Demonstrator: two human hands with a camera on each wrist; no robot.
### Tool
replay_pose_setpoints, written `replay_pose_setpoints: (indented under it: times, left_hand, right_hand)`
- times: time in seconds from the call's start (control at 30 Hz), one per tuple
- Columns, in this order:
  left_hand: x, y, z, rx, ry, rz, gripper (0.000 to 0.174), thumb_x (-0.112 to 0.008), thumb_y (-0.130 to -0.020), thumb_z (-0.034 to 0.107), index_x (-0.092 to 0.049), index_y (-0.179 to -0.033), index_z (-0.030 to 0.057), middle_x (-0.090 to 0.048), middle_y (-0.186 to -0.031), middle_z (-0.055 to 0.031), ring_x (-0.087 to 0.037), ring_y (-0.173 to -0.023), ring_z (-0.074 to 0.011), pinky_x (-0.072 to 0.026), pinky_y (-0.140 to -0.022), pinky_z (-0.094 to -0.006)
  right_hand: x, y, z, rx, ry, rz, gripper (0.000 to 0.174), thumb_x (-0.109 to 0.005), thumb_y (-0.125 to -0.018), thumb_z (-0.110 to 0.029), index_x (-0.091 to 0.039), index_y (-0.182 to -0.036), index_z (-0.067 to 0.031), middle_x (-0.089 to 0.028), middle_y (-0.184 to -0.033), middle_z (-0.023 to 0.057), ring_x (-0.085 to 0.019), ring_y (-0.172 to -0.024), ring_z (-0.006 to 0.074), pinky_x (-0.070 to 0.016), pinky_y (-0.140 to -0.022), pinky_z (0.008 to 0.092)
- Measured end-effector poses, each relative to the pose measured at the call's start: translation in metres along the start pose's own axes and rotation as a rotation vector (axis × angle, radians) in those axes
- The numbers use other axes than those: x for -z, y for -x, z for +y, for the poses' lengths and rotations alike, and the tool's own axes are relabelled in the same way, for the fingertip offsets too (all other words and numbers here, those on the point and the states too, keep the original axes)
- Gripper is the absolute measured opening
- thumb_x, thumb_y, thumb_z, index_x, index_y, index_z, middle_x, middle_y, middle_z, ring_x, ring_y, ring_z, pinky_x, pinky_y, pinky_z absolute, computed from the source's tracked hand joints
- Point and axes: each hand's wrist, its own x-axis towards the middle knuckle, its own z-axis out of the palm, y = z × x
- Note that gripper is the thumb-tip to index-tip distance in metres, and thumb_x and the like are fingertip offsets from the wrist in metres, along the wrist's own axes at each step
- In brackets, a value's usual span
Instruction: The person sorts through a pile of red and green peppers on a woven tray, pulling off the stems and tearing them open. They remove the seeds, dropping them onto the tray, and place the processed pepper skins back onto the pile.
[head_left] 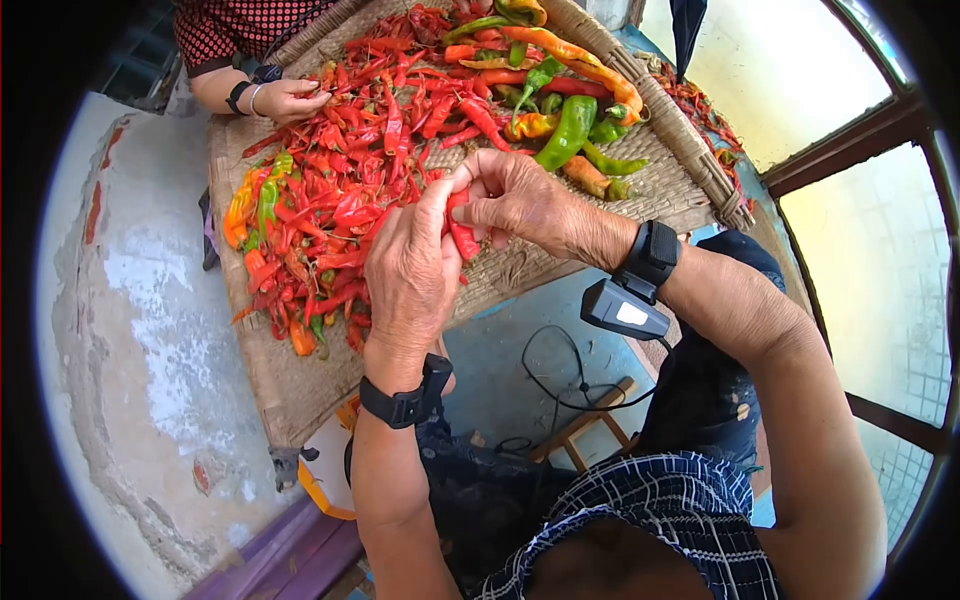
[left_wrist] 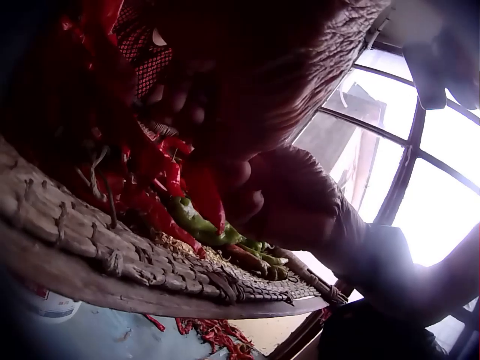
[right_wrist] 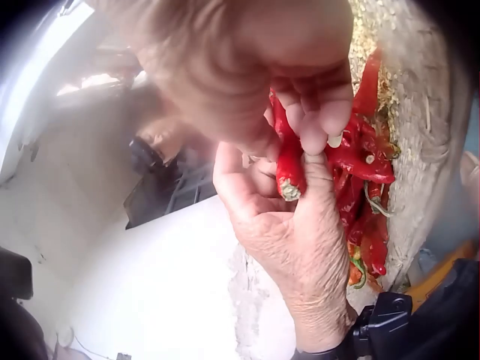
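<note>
Head view: one red pepper [head_left: 462,228] is held between left hand [head_left: 410,270] and right hand [head_left: 520,205], over the near part of the woven tray [head_left: 680,195]. Grip: both hands clamped on the pepper, fingers bent, hands close together. Pile of red peppers [head_left: 350,205] is spread on the tray, mostly to the left of and beyond the hands; green pepper [head_left: 568,132] and long orange pepper [head_left: 585,65] are seen on the far right part. Another person's hand [head_left: 290,100] is held at the pile's far left edge. Wooden stool [head_left: 590,425] and black cable [head_left: 550,365] are seen below the tray. Left wrist view: dark, finger detail mostly lost. Pepper is seen hanging by the fingertips, above the tray's bound rim; left hand's exact hold can't be told here. Right wrist view: pepper is pinched by the left thumb and fingers, pale stem end exposed and tilted down. Its upper part is met by curled right fingers.
</note>
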Motion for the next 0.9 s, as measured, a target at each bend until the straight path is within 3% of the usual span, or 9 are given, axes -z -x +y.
replay_pose_setpoints:
  times: [0.17,0.27,0.37,0.6,0.67,0.7,0.73,0.8,0.9]
  left_hand:
    - [0.021,-0.006,-0.021,0.131,-0.185,0.141,0.048,-0.066,-0.082,0.002,-0.052,-0.127,0.0075,-0.063,-0.093,-0.0121,-0.06,-0.083,-0.0307,-0.0506,-0.077,-0.0418]
    - [0.038,-0.01,-0.026,0.092,-0.484,0.329,0.045,-0.066,-0.085,0.007,-0.051,-0.127,0.0054,-0.062,-0.102,-0.0157,-0.059,-0.097,-0.0329,-0.0474,-0.086,-0.044]
    - [0.04,-0.005,-0.02,0.132,-0.21,0.198,0.038,-0.066,-0.089,0.02,-0.056,-0.121,0.0031,-0.062,-0.104,-0.0161,-0.057,-0.101,-0.033,-0.0453,-0.089,-0.0441]
    - [0.014,0.002,0.001,0.306,0.178,-0.068,0.033,-0.066,-0.087,0.015,-0.058,-0.118,0.0071,-0.065,-0.093,-0.0169,-0.065,-0.084,-0.033,-0.0519,-0.072,-0.0427]
    - [0.023,0.0,-0.012,0.241,-0.133,0.07,0.027,-0.063,-0.09,0.012,-0.059,-0.117,0.0067,-0.069,-0.087,-0.0139,-0.067,-0.076,-0.0289,-0.0524,-0.068,-0.0395]
    - [0.027,0.002,-0.022,0.24,-0.216,0.135,0.026,-0.062,-0.091,0.012,-0.059,-0.116,0.0079,-0.069,-0.093,-0.0149,-0.067,-0.079,-0.0302,-0.0521,-0.071,-0.0398]
    - [0.032,0.003,-0.028,0.241,-0.217,0.135,0.026,-0.062,-0.091,0.012,-0.059,-0.116,0.0079,-0.069,-0.093,-0.0149,-0.067,-0.079,-0.0302,-0.0521,-0.071,-0.0398]
    - [0.044,0.003,-0.037,0.238,-0.456,0.263,0.027,-0.062,-0.091,0.014,-0.059,-0.117,0.008,-0.069,-0.094,-0.0129,-0.065,-0.087,-0.0289,-0.051,-0.078,-0.04]
    - [0.052,-0.001,-0.037,0.214,-0.562,0.295,0.029,-0.062,-0.09,0.015,-0.06,-0.117,0.005,-0.065,-0.107,-0.0128,-0.061,-0.099,-0.0298,-0.0484,-0.087,-0.0401]
  right_hand:
    - [0.011,-0.006,-0.003,0.059,-0.034,0.251,0.015,-0.064,-0.089,-0.004,-0.054,-0.1,-0.0056,-0.058,-0.074,-0.0009,-0.058,-0.062,0.0066,-0.049,-0.05,0.0219]
    - [0.013,-0.004,-0.006,0.037,-0.034,0.217,0.014,-0.063,-0.09,-0.004,-0.054,-0.1,-0.0053,-0.059,-0.077,-0.0003,-0.059,-0.065,0.0066,-0.0491,-0.053,0.022]
    - [0.008,-0.004,0.004,0.1,0.08,0.133,0.01,-0.061,-0.093,-0.005,-0.056,-0.101,-0.0025,-0.06,-0.078,-0.0006,-0.059,-0.068,0.0061,-0.0496,-0.056,0.0227]
    - [0.001,-0.002,-0.003,0.101,-0.017,-0.082,0.014,-0.057,-0.097,-0.01,-0.058,-0.107,-0.0004,-0.064,-0.086,0.0006,-0.061,-0.077,0.0062,-0.0526,-0.066,0.0232]
    - [0.004,-0.005,0.003,0.344,0.498,-0.001,0.015,-0.06,-0.096,-0.011,-0.059,-0.106,-0.001,-0.065,-0.085,0.0038,-0.062,-0.075,0.0116,-0.0532,-0.068,0.0268]
    - [0.006,-0.002,0.004,0.337,0.815,0.043,0.019,-0.065,-0.089,-0.014,-0.06,-0.103,-0.0021,-0.065,-0.087,0.0084,-0.065,-0.076,0.022,-0.0541,-0.07,0.0339]
    - [0.007,0.002,0.006,0.337,0.815,0.041,0.019,-0.065,-0.089,-0.014,-0.06,-0.103,-0.0021,-0.065,-0.087,0.0084,-0.065,-0.076,0.022,-0.0541,-0.07,0.0339]
    - [0.01,0.008,0.018,0.415,1.377,0.012,0.021,-0.069,-0.079,-0.019,-0.064,-0.088,-0.0008,-0.064,-0.09,0.0165,-0.067,-0.083,0.0332,-0.0544,-0.067,0.0426]
    - [0.01,0.006,0.03,0.385,1.455,0.002,0.018,-0.068,-0.076,-0.018,-0.065,-0.085,-0.0017,-0.063,-0.09,0.0164,-0.067,-0.077,0.0333,-0.0536,-0.063,0.0447]
